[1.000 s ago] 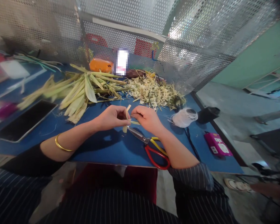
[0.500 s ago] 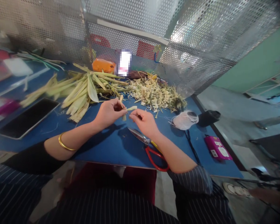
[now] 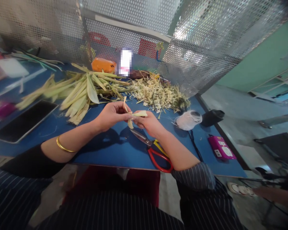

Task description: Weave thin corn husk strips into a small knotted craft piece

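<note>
My left hand (image 3: 110, 115) pinches a small piece of pale corn husk (image 3: 140, 113) whose strips stick out upward, downward and to the right. Against the same piece, the closed fingertips of my right hand (image 3: 150, 122) meet the left ones near its middle. Any thread between the fingers is too fine to make out. Just below the hands lie scissors (image 3: 160, 159) with red and yellow handles, partly under my right forearm. Beyond my left hand spreads a bundle of long husks (image 3: 79, 92); a heap of shredded husk (image 3: 156, 91) lies behind my right hand.
Right of the hands stand a white thread spool (image 3: 188, 120) and a black spool (image 3: 212, 118), with a purple tissue pack (image 3: 222, 147) nearer the edge. A dark phone (image 3: 24, 121) lies left. An orange pack (image 3: 103, 65) and a perforated metal screen (image 3: 124, 32) are at the back.
My right hand has moved left and closed up against the left fingertips at the husk piece. The husk's strips now spread more visibly. The whole view has shifted slightly.
</note>
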Available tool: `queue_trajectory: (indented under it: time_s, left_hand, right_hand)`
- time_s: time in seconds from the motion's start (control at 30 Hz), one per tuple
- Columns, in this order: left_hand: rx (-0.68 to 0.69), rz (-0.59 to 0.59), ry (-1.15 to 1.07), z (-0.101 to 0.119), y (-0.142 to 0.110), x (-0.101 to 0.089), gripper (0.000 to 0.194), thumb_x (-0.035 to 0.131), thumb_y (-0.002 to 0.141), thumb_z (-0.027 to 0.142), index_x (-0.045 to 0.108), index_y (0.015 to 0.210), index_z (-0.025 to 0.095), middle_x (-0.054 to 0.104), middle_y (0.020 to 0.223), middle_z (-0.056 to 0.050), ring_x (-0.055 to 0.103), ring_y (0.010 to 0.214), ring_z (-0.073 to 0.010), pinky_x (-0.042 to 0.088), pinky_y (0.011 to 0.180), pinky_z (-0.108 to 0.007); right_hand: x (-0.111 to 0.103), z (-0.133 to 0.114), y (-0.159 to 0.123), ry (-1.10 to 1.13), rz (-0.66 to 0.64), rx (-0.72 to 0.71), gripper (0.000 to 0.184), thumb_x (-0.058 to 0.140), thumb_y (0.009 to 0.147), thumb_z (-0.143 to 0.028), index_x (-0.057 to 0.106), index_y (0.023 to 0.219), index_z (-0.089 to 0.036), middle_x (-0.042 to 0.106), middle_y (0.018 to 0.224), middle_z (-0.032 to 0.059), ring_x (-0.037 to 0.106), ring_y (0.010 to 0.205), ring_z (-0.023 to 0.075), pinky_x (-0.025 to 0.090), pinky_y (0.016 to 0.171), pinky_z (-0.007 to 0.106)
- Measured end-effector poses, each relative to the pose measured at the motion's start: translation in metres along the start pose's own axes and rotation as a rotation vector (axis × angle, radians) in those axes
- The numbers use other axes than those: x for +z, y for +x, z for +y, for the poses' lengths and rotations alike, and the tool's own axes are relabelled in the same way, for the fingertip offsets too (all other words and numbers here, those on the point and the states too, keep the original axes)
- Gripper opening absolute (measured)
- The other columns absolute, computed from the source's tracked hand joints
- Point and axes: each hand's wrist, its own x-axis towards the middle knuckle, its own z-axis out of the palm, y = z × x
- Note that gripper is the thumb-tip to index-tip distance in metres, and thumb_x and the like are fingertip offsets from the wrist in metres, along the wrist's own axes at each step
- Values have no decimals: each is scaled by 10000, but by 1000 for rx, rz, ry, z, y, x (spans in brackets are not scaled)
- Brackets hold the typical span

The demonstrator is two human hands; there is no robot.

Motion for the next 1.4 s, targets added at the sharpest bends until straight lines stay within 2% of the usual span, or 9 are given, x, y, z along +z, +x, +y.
queue_trajectory:
  time_s: [0.13,0.27,0.47,0.63,0.83,1.0,1.2,1.3,1.4]
  left_hand:
    - [91,186,35,-8,5,-2,218,767,675,260,615,758,128,636,674,-4,608,615,-115,501,613,-246]
    - [145,247,248,-16,7,-6,187,743,690,252,621,756,127,656,716,-25,603,629,-120,484,596,-241]
    - [56,-45,309,-14,2,-4,151,715,724,255,619,753,141,634,646,-7,595,593,-117,460,561,-229]
    - [-30,-307,108,1,-4,1,162,744,701,225,623,764,137,653,671,-8,629,612,-126,496,594,-243]
    - [46,30,44,-3,1,0,209,778,666,237,624,752,126,651,674,-5,625,612,-115,510,607,-236]
    - [102,235,220,-16,6,-4,198,756,683,251,618,753,127,646,674,-12,613,604,-118,487,575,-230]
    - [-54,-76,219,-10,1,-3,175,752,683,248,629,737,136,664,656,-26,629,601,-134,504,591,-254]
    - [-126,-215,95,-2,-2,0,192,778,668,253,634,724,140,661,633,-21,635,593,-136,516,599,-260]
    - [-122,-163,-21,0,-2,1,200,793,662,250,646,737,138,667,652,-17,635,599,-126,524,601,-250]
  right_hand:
    - [10,3,-3,16,38,13,230,673,747,-374,585,714,-164,484,575,-58,282,430,34,167,425,215]
    - [13,-7,-11,-413,150,-233,140,599,828,-290,606,748,-175,541,626,-34,426,551,80,334,541,227]
    - [4,-21,-19,-945,210,-547,163,491,919,-239,610,823,-183,619,840,35,543,777,139,391,722,271]
    - [-9,-21,-9,-708,28,-363,126,564,849,-228,622,752,-173,599,714,0,515,685,118,385,669,256]
    - [-5,-7,-1,-171,23,-2,159,621,792,-320,603,746,-169,475,547,-64,301,441,55,236,457,224]
    - [8,-6,-9,-495,119,-249,145,583,848,-286,609,756,-177,542,635,-27,440,565,88,349,566,238]
    - [0,-20,-16,-947,213,-505,155,512,902,-236,620,804,-182,617,824,31,533,773,138,381,720,273]
    - [-8,-21,-10,-808,91,-385,116,581,834,-216,623,734,-174,604,725,3,517,708,124,369,675,260]
    - [-11,-15,-4,-438,-25,-154,141,615,793,-277,618,703,-169,537,595,-35,433,550,87,321,546,236]
